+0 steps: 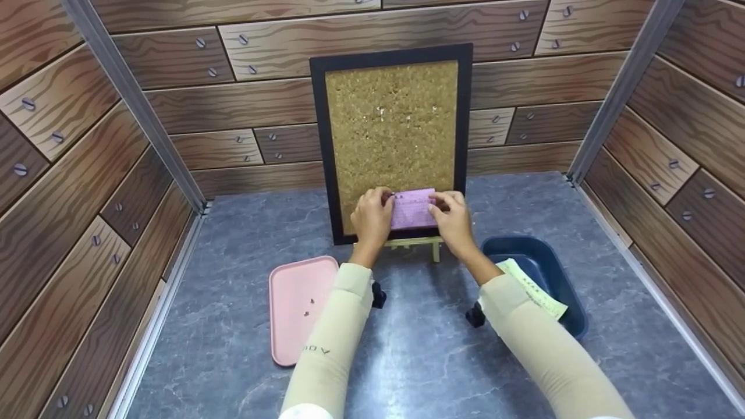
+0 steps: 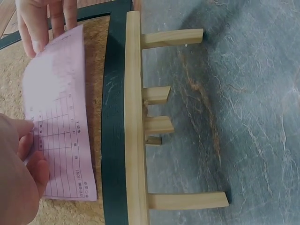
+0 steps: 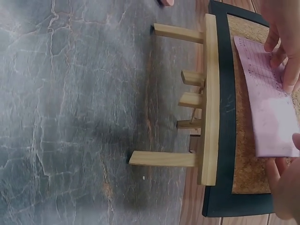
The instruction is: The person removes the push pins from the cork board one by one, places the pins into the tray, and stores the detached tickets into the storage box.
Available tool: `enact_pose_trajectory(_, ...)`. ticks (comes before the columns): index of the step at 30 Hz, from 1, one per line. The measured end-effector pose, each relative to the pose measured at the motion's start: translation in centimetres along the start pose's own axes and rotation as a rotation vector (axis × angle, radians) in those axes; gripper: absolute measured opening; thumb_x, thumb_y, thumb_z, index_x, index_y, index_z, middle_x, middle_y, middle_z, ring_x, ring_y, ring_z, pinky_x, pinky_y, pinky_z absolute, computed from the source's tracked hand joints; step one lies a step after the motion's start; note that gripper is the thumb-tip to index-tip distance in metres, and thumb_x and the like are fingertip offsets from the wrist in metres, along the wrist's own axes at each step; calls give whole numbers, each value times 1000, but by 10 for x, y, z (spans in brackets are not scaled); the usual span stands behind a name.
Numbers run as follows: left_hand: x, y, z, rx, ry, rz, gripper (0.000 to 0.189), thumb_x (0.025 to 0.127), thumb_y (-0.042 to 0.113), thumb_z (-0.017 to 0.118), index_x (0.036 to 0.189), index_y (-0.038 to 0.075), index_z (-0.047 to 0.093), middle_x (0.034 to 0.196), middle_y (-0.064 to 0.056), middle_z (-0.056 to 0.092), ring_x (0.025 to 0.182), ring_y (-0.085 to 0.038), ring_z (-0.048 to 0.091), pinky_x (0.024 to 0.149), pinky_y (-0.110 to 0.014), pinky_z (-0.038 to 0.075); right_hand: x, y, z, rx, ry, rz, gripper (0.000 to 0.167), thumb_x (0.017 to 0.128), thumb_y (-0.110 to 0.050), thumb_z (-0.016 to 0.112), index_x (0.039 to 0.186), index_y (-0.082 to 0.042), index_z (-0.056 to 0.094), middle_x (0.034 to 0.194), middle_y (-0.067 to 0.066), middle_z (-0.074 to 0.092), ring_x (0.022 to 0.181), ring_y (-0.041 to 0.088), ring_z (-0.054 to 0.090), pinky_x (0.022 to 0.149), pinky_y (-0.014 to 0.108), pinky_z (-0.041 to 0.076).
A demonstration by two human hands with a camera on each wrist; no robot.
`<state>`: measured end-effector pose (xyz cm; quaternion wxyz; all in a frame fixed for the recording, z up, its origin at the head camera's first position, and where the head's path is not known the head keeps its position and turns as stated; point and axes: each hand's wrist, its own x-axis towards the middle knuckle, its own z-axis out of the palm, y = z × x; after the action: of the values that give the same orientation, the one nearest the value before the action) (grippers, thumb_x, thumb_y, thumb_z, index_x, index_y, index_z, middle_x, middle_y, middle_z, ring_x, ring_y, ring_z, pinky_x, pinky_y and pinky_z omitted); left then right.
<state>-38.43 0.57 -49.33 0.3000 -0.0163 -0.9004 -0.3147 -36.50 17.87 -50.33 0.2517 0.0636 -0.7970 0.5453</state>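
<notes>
A pink printed slip (image 1: 414, 209) lies against the lower part of a black-framed corkboard (image 1: 396, 134). My left hand (image 1: 373, 214) is at its left side, the thumb and fingers curled at the paper; a tiny dark spot shows near the fingertips, too small to identify. At the right edge, my right hand (image 1: 455, 218) pinches the paper, with fingers behind it in the right wrist view. The slip (image 2: 61, 122) bows slightly off the cork. Beneath the frame runs a wooden easel ledge (image 2: 135, 117).
A pink tray (image 1: 288, 291) with a few small tacks (image 1: 307, 313) lies to the left. On the right stands a dark blue bin (image 1: 538, 247) holding pale green printed slips (image 1: 532, 288). Plank-patterned walls (image 1: 372, 29) enclose the grey marbled tabletop (image 1: 407, 361).
</notes>
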Motion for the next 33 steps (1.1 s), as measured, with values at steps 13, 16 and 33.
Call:
enact_pose_trajectory(13, -1, 2, 4, -33, 7, -3, 9, 92, 28, 71, 98, 21, 72, 95, 3, 70, 91, -19, 68, 72, -42, 54, 0, 0, 0, -10, -30, -18, 21, 88, 6, 68, 107, 4, 74, 108, 18, 66, 91, 25, 63, 76, 16, 45)
enact_pose_trajectory(16, -5, 4, 5, -14, 31, 24, 10, 93, 26, 71, 99, 20, 72, 97, 2, 71, 88, -20, 71, 70, -42, 55, 1, 1, -1, -18, -37, -30, 22, 88, 8, 66, 107, 4, 74, 107, 19, 68, 89, 26, 64, 75, 15, 45)
enact_pose_trajectory(33, -7, 8, 7, -29, 73, 73, 5, 94, 18, 69, 95, 14, 70, 96, -3, 68, 81, -27, 71, 66, -44, 55, -1, -3, 0, 0, -25, -22, 26, 87, 10, 64, 111, 6, 72, 108, 21, 68, 92, 29, 65, 77, 16, 47)
